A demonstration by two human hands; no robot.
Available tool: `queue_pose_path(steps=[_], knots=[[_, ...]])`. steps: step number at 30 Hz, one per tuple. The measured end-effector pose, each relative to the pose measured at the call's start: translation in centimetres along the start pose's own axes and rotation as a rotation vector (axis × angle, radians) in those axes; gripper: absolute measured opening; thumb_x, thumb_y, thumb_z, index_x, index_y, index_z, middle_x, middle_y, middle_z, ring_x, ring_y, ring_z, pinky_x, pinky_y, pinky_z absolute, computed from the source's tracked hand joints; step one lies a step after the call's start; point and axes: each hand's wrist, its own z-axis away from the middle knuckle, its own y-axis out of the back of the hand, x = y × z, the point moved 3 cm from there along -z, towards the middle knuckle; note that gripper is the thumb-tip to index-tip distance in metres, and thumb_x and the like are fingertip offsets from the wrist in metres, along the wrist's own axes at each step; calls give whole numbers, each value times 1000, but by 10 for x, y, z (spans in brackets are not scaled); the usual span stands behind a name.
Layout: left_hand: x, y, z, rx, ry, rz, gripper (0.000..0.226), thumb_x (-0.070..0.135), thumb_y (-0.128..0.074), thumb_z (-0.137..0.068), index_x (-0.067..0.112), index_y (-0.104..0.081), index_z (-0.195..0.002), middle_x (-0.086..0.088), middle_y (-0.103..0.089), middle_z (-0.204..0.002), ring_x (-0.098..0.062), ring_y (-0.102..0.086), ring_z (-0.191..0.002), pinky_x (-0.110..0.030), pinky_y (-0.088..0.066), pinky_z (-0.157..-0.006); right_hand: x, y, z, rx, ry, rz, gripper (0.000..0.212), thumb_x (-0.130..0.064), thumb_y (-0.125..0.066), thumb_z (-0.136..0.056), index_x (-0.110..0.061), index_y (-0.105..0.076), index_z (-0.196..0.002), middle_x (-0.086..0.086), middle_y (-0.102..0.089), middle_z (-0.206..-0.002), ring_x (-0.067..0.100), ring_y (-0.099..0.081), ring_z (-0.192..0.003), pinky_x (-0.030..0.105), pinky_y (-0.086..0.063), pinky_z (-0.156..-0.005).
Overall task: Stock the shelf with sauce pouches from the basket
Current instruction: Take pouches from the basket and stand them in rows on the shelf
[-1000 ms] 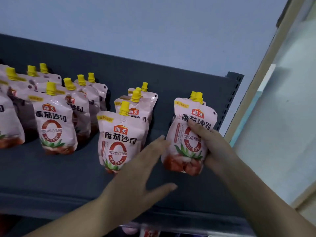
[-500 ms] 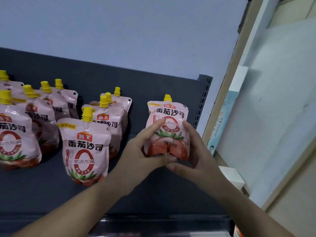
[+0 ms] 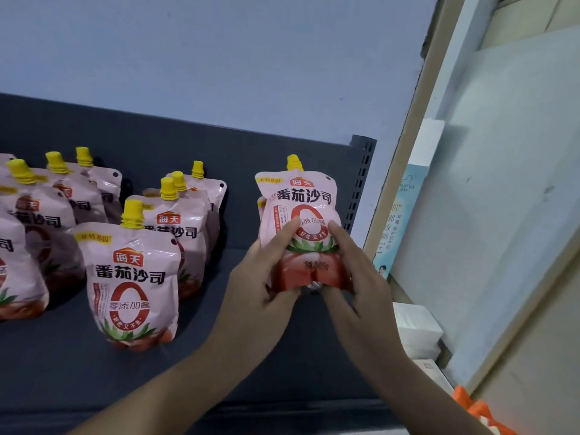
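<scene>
Both hands, left hand [image 3: 260, 284] and right hand [image 3: 354, 277], are clamping one tomato sauce pouch [image 3: 301, 221] upright on the shelf [image 3: 219, 356]; several rows are standing stocked, and the basket is not showing.

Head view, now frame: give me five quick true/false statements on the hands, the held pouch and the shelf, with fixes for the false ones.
1. Both hands grip one pouch. True: the left hand and right hand clasp the lower part of the held pouch.
2. The held pouch has a red cap. False: its cap is yellow.
3. The held pouch is upside down. False: it is upright, spout on top.
4. Other pouches stand to the left of it on the shelf. True: the nearest front pouch stands there untouched.
5. The held pouch is at the shelf's left end. False: it is near the right end, by the perforated side panel.
</scene>
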Motion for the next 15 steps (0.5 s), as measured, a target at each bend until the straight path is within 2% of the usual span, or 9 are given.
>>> queue_pose_path(steps=[3, 5, 7, 10, 13, 14, 15], knots=[[3, 3, 4, -71, -14, 18, 71, 0, -51, -77, 42, -42, -133, 11, -48, -134, 5, -48, -122, -13, -44, -97, -1, 5, 3, -31, 16, -65, 53, -45, -34, -82, -59, -24, -132, -33, -41, -120, -15, -41, -117, -4, -38, -81], [6, 7, 6, -126, 26, 177, 69, -4, -50, -74, 32, -46, -132, 12, -53, -132, 2, -52, -121, -14, -45, -94, -2, 9, 5, -41, 17, -176, 50, -42, -36, -82, -67, -30, -126, -34, -47, -119, -11, -46, -117, 0, -42, -81], [5, 12, 10, -172, 97, 350, 67, -6, -50, -71, 27, -49, -129, 10, -61, -127, -1, -57, -117, -14, -49, -87, -2, 12, 8, -58, 19, -264, 47, -42, -39, -81, -67, -39, -121, -35, -52, -116, -8, -49, -116, 3, -46, -80], [7, 19, 17, -213, 137, 437, 65, -5, -57, -73, 30, -50, -128, 15, -62, -126, -5, -59, -115, -17, -52, -83, -2, 11, 14, -78, 18, -343, 44, -41, -43, -79, -65, -46, -116, -40, -53, -111, -8, -51, -115, 7, -49, -79], [1, 21, 13, -251, 146, 371, 73, -1, -61, -76, 36, -44, -136, 13, -58, -132, -7, -54, -122, -20, -48, -92, -1, 13, 16, -74, 56, -336, 48, -35, -46, -81, -56, -45, -124, -37, -52, -116, -5, -50, -118, 8, -49, -82], [-3, 21, 9, -257, 169, 366, 73, 6, -66, -77, 33, -38, -140, 11, -58, -131, -10, -55, -121, -24, -47, -96, 0, 13, 16, -77, 81, -313, 50, -31, -46, -83, -54, -43, -127, -37, -50, -120, -5, -49, -119, 7, -48, -84], [-6, 20, 3, -265, 222, 376, 78, 22, -74, -75, 33, -34, -141, 10, -60, -129, -14, -58, -117, -32, -46, -99, 1, 13, 15, -83, 112, -279, 53, -28, -46, -84, -53, -40, -130, -38, -47, -123, -6, -47, -121, 6, -46, -85]])
